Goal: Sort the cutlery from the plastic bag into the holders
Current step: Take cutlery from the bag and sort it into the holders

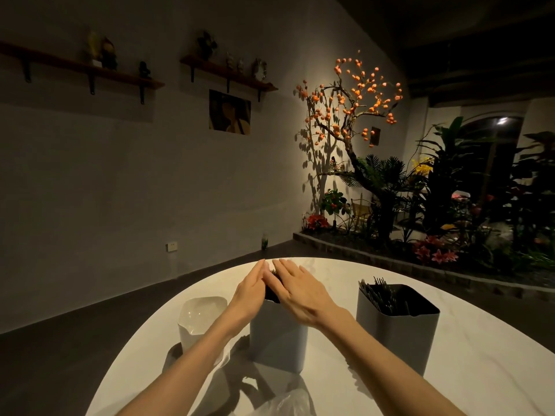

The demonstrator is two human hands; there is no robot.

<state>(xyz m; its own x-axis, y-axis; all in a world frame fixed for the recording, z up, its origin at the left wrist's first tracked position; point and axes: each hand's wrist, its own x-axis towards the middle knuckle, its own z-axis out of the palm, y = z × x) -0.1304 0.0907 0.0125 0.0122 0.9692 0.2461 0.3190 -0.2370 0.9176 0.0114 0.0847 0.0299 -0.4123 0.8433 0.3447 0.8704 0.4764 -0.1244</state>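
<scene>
Head view: both hands meet over the middle holder [277, 334], grey, upright on the white table [339, 382]. My left hand [247, 292] and right hand [295, 291] are flat, fingers straight, palms angled toward each other with a dark bundle of cutlery [271, 291] pressed between them at the holder's mouth. So neither hand is clenched; they squeeze the bundle from both sides.

Key relation: the bundle sits directly between the palms and just above/inside the rim, long axis near vertical, pointing down into the holder. Both hands are equally close; I judge the next move is straight down, then letting go.

Counts: three holders. White holder [201, 318] on the left, looks empty. Middle one is receiving. Right holder [396, 328] is grey and already packed with dark forks [380, 297], too many to count. One clear plastic bag [285, 402], crumpled, at the near table edge below my forearms. Pieces in the bundle: cannot count, hidden by hands.
</scene>
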